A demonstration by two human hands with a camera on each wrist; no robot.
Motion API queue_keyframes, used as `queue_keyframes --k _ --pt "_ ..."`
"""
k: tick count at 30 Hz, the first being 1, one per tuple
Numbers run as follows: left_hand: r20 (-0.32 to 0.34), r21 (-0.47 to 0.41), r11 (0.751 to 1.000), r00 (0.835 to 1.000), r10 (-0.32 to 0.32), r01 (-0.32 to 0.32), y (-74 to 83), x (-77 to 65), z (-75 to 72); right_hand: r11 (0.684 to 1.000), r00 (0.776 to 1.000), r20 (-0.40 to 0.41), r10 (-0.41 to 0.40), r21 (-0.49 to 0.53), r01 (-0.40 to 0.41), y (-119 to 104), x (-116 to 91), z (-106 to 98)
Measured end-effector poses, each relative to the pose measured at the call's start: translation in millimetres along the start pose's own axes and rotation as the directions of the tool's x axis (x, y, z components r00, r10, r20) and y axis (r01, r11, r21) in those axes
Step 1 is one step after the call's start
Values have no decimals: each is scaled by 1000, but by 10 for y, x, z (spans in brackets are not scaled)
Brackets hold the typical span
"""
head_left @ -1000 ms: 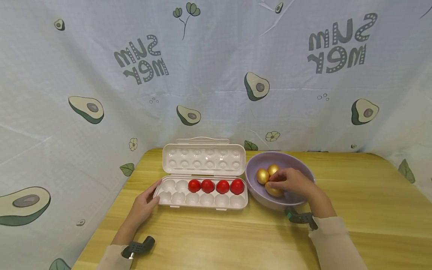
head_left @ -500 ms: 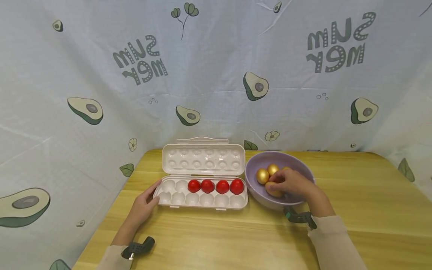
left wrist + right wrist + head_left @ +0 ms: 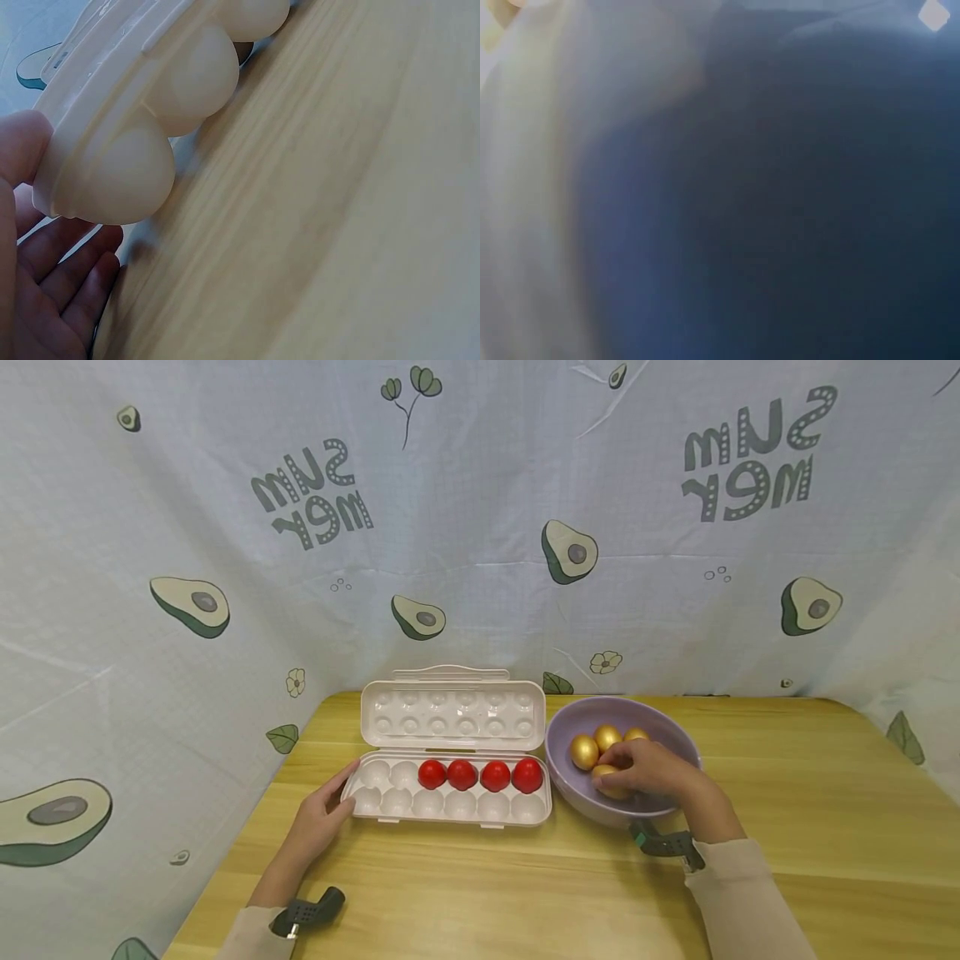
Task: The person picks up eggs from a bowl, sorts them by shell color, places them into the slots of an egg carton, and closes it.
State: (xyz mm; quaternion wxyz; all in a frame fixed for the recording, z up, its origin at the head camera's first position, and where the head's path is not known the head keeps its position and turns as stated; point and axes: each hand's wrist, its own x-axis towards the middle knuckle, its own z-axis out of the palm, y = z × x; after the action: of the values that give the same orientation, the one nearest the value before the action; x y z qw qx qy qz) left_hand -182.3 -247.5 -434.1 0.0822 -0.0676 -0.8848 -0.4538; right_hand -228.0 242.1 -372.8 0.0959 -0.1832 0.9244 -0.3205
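Observation:
An open white plastic egg carton [image 3: 461, 806] lies on the wooden table, its lid [image 3: 453, 714] folded back. Several red eggs [image 3: 495, 776] fill the right part of its back row; the front row holds none. My left hand [image 3: 318, 818] grips the carton's left end, thumb at the rim [image 3: 26, 146] and fingers [image 3: 71, 262] round the end and below. Inside the purple bowl [image 3: 573, 789], my right hand [image 3: 648, 767] pinches a gold egg [image 3: 611, 783]. More gold eggs [image 3: 584, 751] sit behind it. The right wrist view is mostly dark blur.
The bowl stands close against the carton's right end. A white curtain [image 3: 480, 568] printed with avocados hangs behind the table and along its left side. Wooden tabletop [image 3: 487, 893] stretches in front of the carton and to the right of the bowl.
My right fingers have shifted slightly on the gold egg in the bowl, and a gold egg behind the hand shows more. The left hand and the carton stay put.

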Motion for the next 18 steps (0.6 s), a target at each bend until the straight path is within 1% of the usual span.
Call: queue_keyframes --k 2,5,9,16,18 --pt "1 6 1000 1000 -5 5 -93 20 16 1000 1000 -1 -3 -3 3 -14 -11 -3" --pt "-6 19 1000 1000 2 -2 -150 31 25 1000 1000 -2 3 -5 -3 -20 -17 -4" --pt "-15 19 1000 1000 10 -9 -157 31 30 1000 1000 -5 13 -6 -13 -17 -14 -6" --pt "-10 17 1000 1000 6 -5 -158 35 27 999 999 6 34 13 -34 -1 -2 -7" --pt "-10 11 1000 1000 6 -6 -166 38 29 999 1000 8 30 13 -30 2 -2 -5"
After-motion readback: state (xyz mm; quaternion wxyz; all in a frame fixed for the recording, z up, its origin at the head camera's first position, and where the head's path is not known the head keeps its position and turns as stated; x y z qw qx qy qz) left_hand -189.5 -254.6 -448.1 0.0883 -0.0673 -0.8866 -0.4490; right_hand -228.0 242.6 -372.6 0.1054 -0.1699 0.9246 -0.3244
